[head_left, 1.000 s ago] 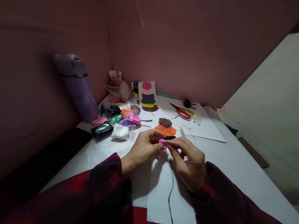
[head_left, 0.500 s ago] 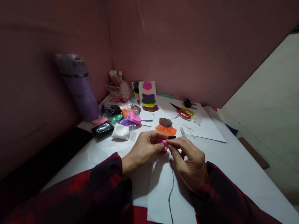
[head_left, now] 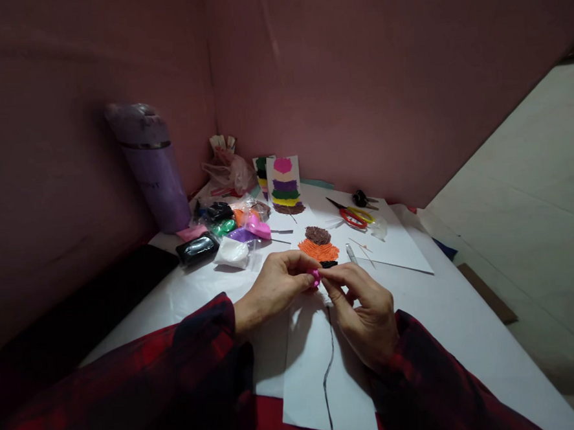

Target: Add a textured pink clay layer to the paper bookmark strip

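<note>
Between the fingertips of both hands is a small lump of bright pink modelling clay (head_left: 314, 278). My left hand (head_left: 279, 283) pinches it from the left with thumb and forefinger. From the right, my right hand (head_left: 360, 304) has thumb and forefinger pressed together at the lump's edge. Both hands hover over a white paper sheet (head_left: 308, 395) with a wavy black line down its lower half. On the sheet's upper part are bands of brown clay (head_left: 318, 236), orange clay (head_left: 318, 250) and black clay (head_left: 328, 264); my fingers hide what lies just below them.
Bagged clay in several colours, including a white pack (head_left: 232, 253), lies left of the sheet. Behind stand a purple bottle (head_left: 155, 171) and a card with coloured bands (head_left: 285, 185). Scissors (head_left: 355, 217), toothpicks (head_left: 366, 252) and keys (head_left: 364, 199) lie on the right.
The fingers have shifted very slightly around the pink clay, and a little less of it shows between them. Everything else looks the same.
</note>
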Demonstrator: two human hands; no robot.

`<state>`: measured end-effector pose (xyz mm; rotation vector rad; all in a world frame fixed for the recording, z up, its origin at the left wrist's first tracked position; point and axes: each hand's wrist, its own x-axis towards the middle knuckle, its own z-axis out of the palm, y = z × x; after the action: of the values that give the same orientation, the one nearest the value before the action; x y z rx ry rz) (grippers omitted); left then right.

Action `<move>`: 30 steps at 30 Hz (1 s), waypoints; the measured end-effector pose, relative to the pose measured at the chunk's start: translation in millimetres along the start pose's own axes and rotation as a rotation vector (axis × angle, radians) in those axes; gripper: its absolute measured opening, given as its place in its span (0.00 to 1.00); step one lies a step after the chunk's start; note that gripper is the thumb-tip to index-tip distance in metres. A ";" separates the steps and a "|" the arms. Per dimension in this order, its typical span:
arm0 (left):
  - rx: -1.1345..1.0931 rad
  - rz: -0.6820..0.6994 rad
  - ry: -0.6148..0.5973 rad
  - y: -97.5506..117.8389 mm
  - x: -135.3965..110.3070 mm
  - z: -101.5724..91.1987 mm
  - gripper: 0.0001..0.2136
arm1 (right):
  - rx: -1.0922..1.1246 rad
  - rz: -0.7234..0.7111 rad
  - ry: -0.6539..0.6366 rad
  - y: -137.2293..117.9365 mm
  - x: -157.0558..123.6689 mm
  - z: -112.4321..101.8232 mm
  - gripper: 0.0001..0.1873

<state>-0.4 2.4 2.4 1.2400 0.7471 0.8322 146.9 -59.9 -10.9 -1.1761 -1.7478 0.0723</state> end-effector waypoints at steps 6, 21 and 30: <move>-0.032 0.015 -0.022 -1.7 0.0 -1.3 0.08 | 0.010 0.021 0.029 -1.4 -0.6 -0.6 0.07; -0.038 -0.012 0.023 1.8 0.4 -0.7 0.06 | -0.007 0.017 0.020 1.9 -2.0 -0.1 0.07; -0.003 0.023 -0.004 2.8 -1.0 -2.2 0.06 | 0.000 0.022 0.022 -1.8 0.1 -1.2 0.07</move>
<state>-3.1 3.0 4.9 1.2489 0.7295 0.8492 146.5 -61.2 -9.3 -1.1924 -1.7154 0.0721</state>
